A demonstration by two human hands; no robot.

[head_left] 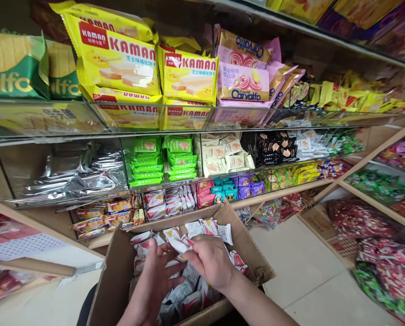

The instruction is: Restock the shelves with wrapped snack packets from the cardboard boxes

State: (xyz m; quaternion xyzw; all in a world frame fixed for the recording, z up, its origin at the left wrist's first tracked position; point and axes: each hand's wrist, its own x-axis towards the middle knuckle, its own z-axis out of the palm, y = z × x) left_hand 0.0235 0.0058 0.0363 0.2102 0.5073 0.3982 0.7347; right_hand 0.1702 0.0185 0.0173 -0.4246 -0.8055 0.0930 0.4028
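Observation:
An open cardboard box [110,271] filled with small white, red and yellow snack packets stands below the shelves. Over it, my right hand [213,262] is closed on a white snack packet [175,240] with red and yellow printing; other packets beneath may be in the grip too, but I cannot tell. My left hand [155,276] is on the box's left side with its fingers spread, close to the held packet and gripping nothing visible. Similar white and pink packets [173,200] lie in a low shelf compartment just behind the box.
Glass-fronted shelves hold yellow wafer packs [117,59], green packets [147,158], silver packets [73,170] and black packets [275,147]. A wooden shelf edge [280,190] runs behind the box. Bagged sweets [386,267] lie at right on the tiled floor [301,262].

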